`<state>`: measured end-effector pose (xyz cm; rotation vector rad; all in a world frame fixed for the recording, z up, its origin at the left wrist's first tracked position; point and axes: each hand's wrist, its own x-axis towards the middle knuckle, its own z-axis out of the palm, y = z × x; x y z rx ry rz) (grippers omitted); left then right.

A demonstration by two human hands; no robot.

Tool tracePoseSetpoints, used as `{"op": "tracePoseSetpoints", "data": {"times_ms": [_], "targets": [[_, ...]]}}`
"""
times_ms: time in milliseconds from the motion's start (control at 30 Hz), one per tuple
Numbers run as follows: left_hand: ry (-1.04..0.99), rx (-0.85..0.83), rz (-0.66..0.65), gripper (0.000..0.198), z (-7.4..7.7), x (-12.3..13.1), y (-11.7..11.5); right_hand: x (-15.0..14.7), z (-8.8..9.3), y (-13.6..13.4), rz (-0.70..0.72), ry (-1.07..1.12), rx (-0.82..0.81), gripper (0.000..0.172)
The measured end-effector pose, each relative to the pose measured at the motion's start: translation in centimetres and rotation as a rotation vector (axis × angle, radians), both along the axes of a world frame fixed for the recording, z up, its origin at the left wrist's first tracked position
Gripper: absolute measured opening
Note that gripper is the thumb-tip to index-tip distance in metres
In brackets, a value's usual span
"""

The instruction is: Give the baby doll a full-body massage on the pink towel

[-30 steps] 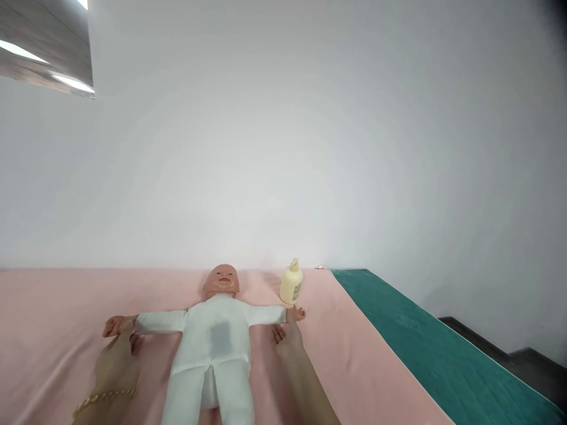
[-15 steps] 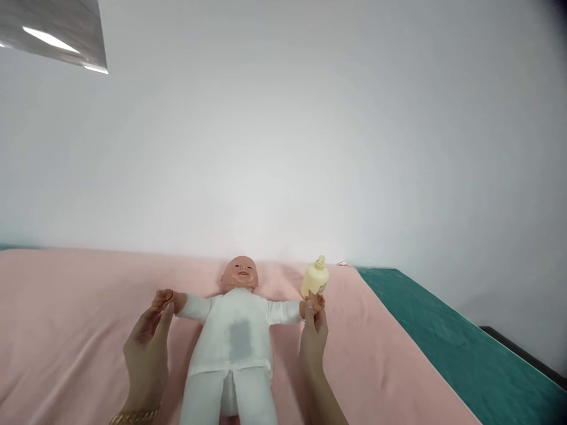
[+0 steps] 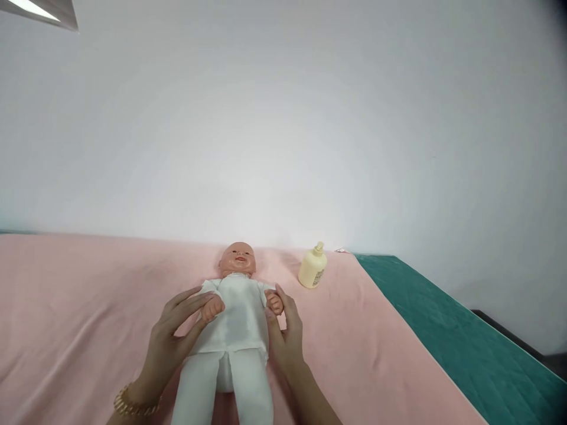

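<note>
A baby doll (image 3: 237, 321) in a white top and trousers lies on its back, head towards the wall, with a greyish patch on its chest. My left hand (image 3: 170, 330), a gold bracelet at the wrist, has its thumb and fingers around the doll's arm on the left, by its small fist. On the other side, my right hand (image 3: 286, 333) grips the doll's other arm at its hand, thumb below and fingers above. Both doll arms are bent, with the hands close to the chest sides.
A pale yellow pump bottle (image 3: 312, 268) stands to the right of the doll. Under both lies a pink cloth (image 3: 363, 354), over a green surface (image 3: 425, 319) that shows at the right. A white wall (image 3: 283, 130) rises behind.
The doll's arms, stretched out sideways before, are now folded in towards its chest. Both my hands have moved inward with them. The view has tilted slightly upward.
</note>
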<state>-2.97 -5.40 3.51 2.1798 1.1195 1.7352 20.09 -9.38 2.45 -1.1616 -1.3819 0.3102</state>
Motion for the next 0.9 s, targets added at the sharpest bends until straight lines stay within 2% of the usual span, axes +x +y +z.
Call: {"op": "tracePoseSetpoints", "data": {"times_ms": [100, 200, 300, 433, 633, 900], "targets": [[0.049, 0.048, 0.001, 0.025, 0.2, -0.1, 0.0, 0.2, -0.1, 0.1, 0.002, -0.14, 0.082, 0.043], [0.135, 0.115, -0.035, 0.026, 0.5, 0.0, 0.1, 0.0, 0.5, 0.0, 0.035, -0.279, 0.173, 0.045], [0.27, 0.201, -0.118, 0.029, 0.6, 0.0, 0.4, -0.5, 1.3, -0.3, 0.136, -0.462, 0.221, 0.048], [0.391, 0.249, -0.172, 0.026, 0.5, -0.1, 0.8, -0.8, 2.1, -0.5, 0.26, -0.635, 0.195, 0.051], [0.462, 0.213, -0.218, 0.019, 0.3, -0.1, 1.0, -0.7, 3.0, -0.7, 0.333, -0.732, 0.102, 0.057], [0.416, 0.271, -0.263, 0.026, 0.7, 0.1, 0.8, -0.7, 2.6, -0.4, 0.309, -0.7, 0.205, 0.055]]}}
